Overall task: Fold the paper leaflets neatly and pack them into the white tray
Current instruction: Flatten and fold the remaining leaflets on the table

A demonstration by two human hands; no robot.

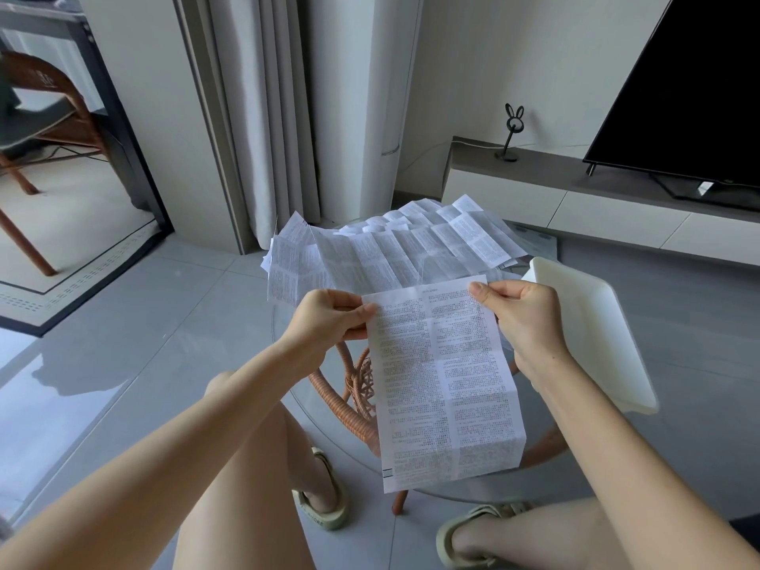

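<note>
Left hand (329, 316) and right hand (522, 318) each pinch a top corner of one unfolded leaflet (444, 384) between fingers and thumb, holding it up over the glass surface (617, 479), with the leaflet pile (390, 248) at the far side and the white tray (596, 335) right, near the right hand.

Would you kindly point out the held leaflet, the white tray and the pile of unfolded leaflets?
held leaflet (444, 384): head view, middle of the printed sheet.
white tray (590, 322): head view, its bare flat surface.
pile of unfolded leaflets (390, 250): head view, middle of the top sheets.
</note>
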